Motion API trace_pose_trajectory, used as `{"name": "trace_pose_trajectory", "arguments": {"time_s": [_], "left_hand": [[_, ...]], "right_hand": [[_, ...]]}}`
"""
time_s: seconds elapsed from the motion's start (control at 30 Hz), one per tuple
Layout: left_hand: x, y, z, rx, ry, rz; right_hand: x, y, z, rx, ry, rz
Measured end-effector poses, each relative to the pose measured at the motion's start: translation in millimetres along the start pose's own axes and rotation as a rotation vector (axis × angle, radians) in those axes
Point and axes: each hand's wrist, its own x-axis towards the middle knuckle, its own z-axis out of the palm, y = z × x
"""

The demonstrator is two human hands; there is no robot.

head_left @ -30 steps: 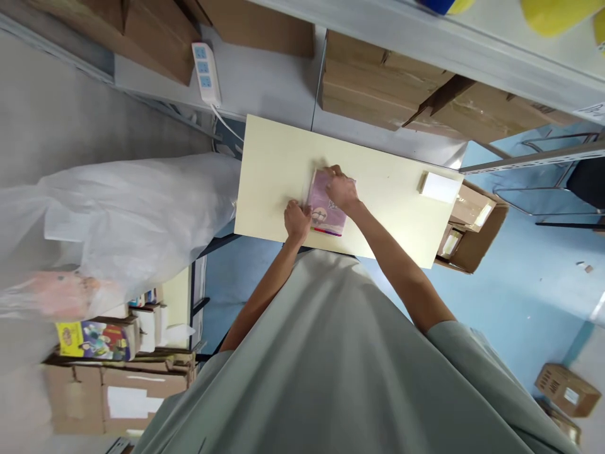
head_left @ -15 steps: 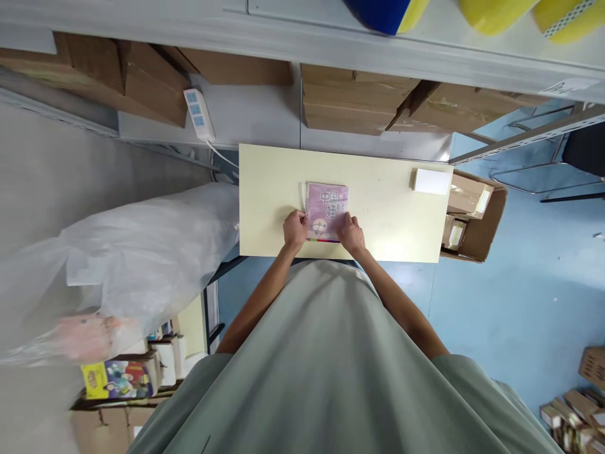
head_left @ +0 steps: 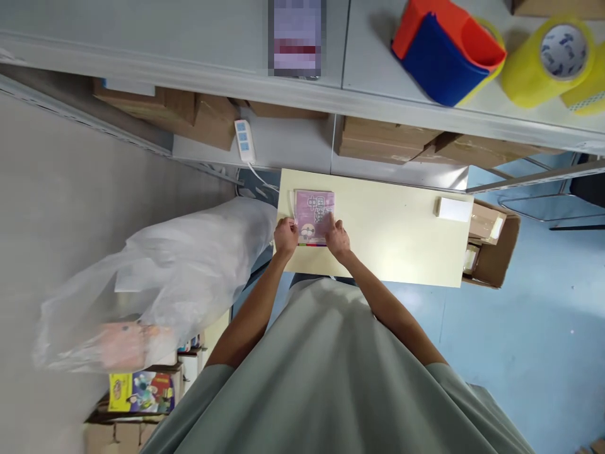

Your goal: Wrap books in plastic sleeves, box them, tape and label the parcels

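Note:
A pink-purple book [head_left: 314,211] with large Chinese characters and a small cartoon on its cover lies near the left end of the cream tabletop [head_left: 397,230]. Its cover has a sheen like clear plastic. A pale strip sticks out along its left side. My left hand [head_left: 286,236] is closed, thumb and fingers pinched at the book's lower left edge. At the lower right edge my right hand [head_left: 338,239] grips the book, thumb over the cover. The fingers under the book are hidden.
A white box [head_left: 454,209] sits at the table's right end, beside an open carton [head_left: 501,252]. Left are a plastic bag [head_left: 203,252] and stacked books [head_left: 142,391]. Behind, a shelf [head_left: 189,38] holds tape rolls [head_left: 543,63]; a power strip [head_left: 244,140] lies below.
Both hands and the book have moved left along the tabletop, close to its left end. My head view has shifted, so more of the upper shelf shows.

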Motion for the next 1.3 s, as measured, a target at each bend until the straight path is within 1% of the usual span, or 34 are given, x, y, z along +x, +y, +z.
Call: {"name": "trace_pose_trajectory", "arguments": {"time_s": [0.07,0.13,0.2,0.27,0.4,0.57,0.73,0.87,1.0,1.17,1.3], "left_hand": [[10,-9,-9.2,0.011,-0.005,-0.004],[17,-14,-15.0,0.012,-0.022,0.004],[20,-15,-18.3,0.006,-0.043,0.018],[18,-15,-20.4,-0.009,-0.057,0.030],[4,-13,-26.2,-0.052,-0.076,0.054],[-29,-7,-39.3,-0.112,-0.058,0.069],[-78,6,-48.0,-0.158,0.021,0.042],[-132,14,-48.3,-0.265,0.107,-0.009],[-196,13,-52.0,-0.354,0.179,-0.098],[-272,5,-66.3,-0.373,0.286,-0.259],[-318,-3,-78.4,-0.399,0.376,-0.274]], "right_hand": [[6,-17,3,-0.015,-0.003,-0.001],[9,-28,4,-0.032,0.001,0.013],[10,-31,3,-0.047,0.003,0.024],[8,-29,1,-0.050,-0.005,0.024],[-1,-17,-6,-0.047,-0.022,0.004],[-21,-3,-7,-0.066,-0.009,-0.081],[-47,12,-2,-0.044,0.017,-0.229],[-66,26,-3,0.004,0.008,-0.343],[-81,36,-3,0.035,-0.075,-0.460],[-97,42,8,-0.001,-0.214,-0.651],[-115,35,19,-0.053,-0.268,-0.780]]}}
